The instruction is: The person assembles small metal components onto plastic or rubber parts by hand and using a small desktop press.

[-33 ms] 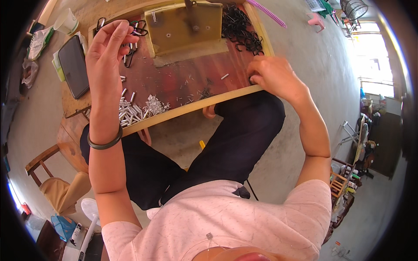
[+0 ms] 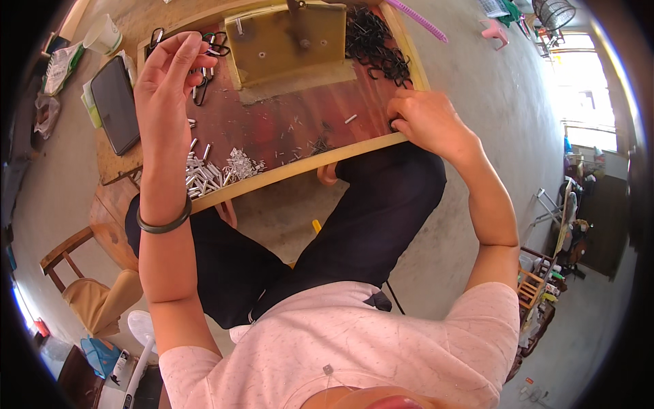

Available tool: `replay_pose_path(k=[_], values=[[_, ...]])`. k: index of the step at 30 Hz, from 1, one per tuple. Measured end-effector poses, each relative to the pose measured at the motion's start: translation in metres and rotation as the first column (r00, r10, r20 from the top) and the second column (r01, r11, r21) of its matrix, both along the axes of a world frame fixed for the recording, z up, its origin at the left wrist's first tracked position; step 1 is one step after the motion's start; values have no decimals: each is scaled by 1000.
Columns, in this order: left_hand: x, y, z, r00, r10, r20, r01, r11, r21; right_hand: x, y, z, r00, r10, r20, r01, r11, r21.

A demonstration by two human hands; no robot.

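My left hand [image 2: 170, 68] is raised over the far left of a shallow red tray [image 2: 272, 126] with a wooden rim. Its thumb and forefinger are pinched together; whatever they hold is hidden. Black carabiner-like loops with silver bars [image 2: 202, 85] lie beside it. At the tray's right edge my right hand [image 2: 429, 119] is closed, fingers curled down over a small dark piece [image 2: 393, 125] too covered to name. Beyond it is a heap of black curved hooks [image 2: 381, 51]. Silver pins [image 2: 204, 176] and smaller metal bits [image 2: 244, 165] are piled at the near left corner.
A yellowish metal fixture [image 2: 286, 48] stands at the tray's far middle. Left of the tray are a dark phone [image 2: 114, 105] and a white cup [image 2: 102, 34]. One loose silver pin [image 2: 351, 118] lies near the right hand. A wooden chair [image 2: 71, 252] stands at left.
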State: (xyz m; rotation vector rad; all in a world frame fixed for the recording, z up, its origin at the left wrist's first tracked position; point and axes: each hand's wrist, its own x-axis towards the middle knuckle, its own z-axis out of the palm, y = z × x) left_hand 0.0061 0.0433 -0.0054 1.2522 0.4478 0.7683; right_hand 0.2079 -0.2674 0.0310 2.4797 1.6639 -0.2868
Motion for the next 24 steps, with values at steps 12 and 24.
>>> replay_pose_path(k=[12,24], values=[[-2,-8,4,995,-90,-48,94,991,99,21,3,-5,992,75,-100,-84,993,-88],[-7,-8,4,985,-128,-113,144,978,150,16,7,-3,987,-61,-151,50,996,-74]])
